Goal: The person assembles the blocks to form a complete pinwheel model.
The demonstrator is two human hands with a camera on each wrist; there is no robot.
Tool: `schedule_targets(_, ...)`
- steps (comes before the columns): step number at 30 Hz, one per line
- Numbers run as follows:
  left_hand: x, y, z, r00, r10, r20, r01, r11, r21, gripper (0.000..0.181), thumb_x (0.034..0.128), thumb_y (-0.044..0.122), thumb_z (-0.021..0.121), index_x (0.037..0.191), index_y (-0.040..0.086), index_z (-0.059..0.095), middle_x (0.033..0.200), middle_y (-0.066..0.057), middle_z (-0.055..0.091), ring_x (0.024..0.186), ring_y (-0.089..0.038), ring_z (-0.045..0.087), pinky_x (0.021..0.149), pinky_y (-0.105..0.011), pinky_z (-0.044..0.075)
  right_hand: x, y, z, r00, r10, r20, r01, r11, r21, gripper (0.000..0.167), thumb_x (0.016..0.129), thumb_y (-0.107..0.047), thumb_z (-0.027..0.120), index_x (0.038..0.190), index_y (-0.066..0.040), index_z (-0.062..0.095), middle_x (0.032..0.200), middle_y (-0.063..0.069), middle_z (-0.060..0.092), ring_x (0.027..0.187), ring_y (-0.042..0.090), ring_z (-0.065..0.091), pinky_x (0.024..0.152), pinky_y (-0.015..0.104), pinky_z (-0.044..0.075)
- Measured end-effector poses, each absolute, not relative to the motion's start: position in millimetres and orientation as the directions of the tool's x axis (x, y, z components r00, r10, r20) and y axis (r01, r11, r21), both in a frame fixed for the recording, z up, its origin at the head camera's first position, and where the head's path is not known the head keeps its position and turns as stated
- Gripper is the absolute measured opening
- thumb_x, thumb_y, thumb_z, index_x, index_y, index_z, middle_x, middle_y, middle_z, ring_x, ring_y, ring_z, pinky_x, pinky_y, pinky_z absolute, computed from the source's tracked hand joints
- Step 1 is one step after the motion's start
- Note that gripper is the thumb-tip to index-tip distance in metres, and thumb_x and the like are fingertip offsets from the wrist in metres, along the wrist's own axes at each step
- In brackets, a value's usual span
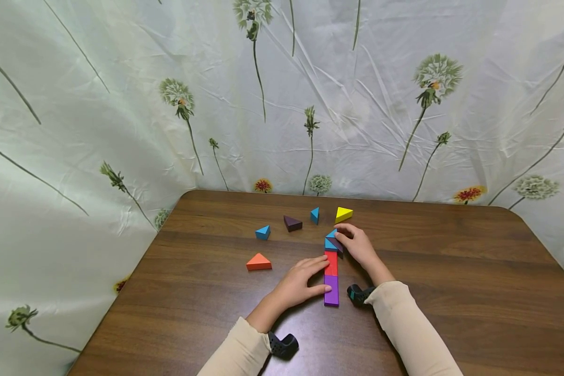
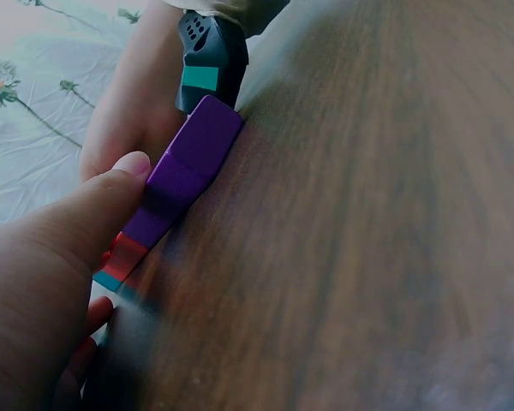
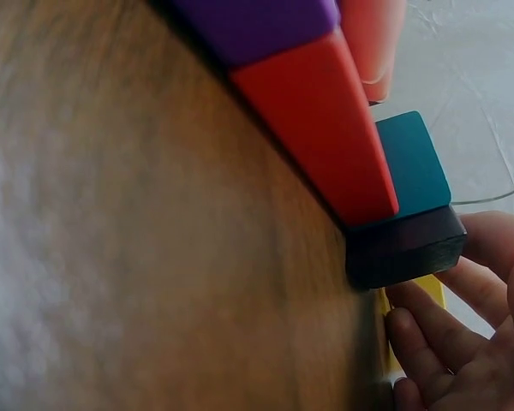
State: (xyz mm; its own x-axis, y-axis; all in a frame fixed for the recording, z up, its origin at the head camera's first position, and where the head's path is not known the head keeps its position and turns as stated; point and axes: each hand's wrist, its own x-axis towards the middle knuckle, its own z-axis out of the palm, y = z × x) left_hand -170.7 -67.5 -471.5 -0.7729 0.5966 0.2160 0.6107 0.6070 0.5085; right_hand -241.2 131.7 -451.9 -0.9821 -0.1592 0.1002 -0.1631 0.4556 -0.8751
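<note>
A straight row of blocks lies on the table: a purple block (image 1: 331, 291) nearest, a red block (image 1: 331, 263), then a lower blue triangular block (image 1: 330, 244), an upper blue triangular block (image 1: 331, 234) and a dark triangular block (image 1: 338, 246) jutting right. My left hand (image 1: 298, 282) rests against the row's left side, thumb at the purple block and fairly straight fingertips on the red one. With thumb and index finger, my right hand (image 1: 357, 245) pinches the upper blue block at the far end. The right wrist view shows the dark block (image 3: 407, 247) beside that hand's fingers.
Loose triangular blocks lie beyond and left of the row: yellow (image 1: 343, 214), small blue (image 1: 314, 215), dark (image 1: 292, 223), another blue (image 1: 262, 233) and orange (image 1: 259, 262). A flowered curtain (image 1: 366, 120) hangs behind the brown table (image 1: 451, 271). Both wrists wear black devices.
</note>
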Motion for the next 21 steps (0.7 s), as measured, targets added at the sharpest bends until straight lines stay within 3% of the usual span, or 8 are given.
schedule_targets(9,-171,-67,-473,-0.773,0.598,0.212,0.609,0.605,0.513,0.06,0.0845,0.047,0.056,0.134,0.015,0.045,0.139,0.004,0.037,0.125,-0.017,0.035,0.101,-0.038,0.028,-241,134,-446,-0.987,-0.129,0.097,-0.145,0.445,-0.884,0.036,0.09,-0.019,0.054,0.118,0.003,0.053,0.112,0.021,0.055,0.101,0.033,0.05,0.088,0.045,0.04)
schedule_targets(16,-171,-67,-473,-0.769,0.601,0.22,0.616,0.603,0.506,0.06,0.0842,0.046,0.057,0.133,0.014,0.045,0.139,0.003,0.037,0.124,-0.018,0.035,0.101,-0.038,0.028,-250,135,-441,-0.978,-0.029,0.206,-0.197,0.451,-0.871,0.037,0.087,-0.017,0.061,0.115,0.005,0.052,0.107,0.022,0.056,0.096,0.033,0.051,0.084,0.044,0.042)
schedule_targets(21,-171,-67,-472,-0.767,0.6,0.225,0.619,0.602,0.505,0.06,0.0841,0.045,0.058,0.133,0.014,0.045,0.139,0.003,0.036,0.124,-0.018,0.035,0.101,-0.038,0.028,-261,137,-438,-0.966,-0.025,0.259,-0.24,0.467,-0.851,0.042,0.086,-0.019,0.062,0.119,0.003,0.049,0.114,0.021,0.051,0.102,0.036,0.046,0.088,0.047,0.039)
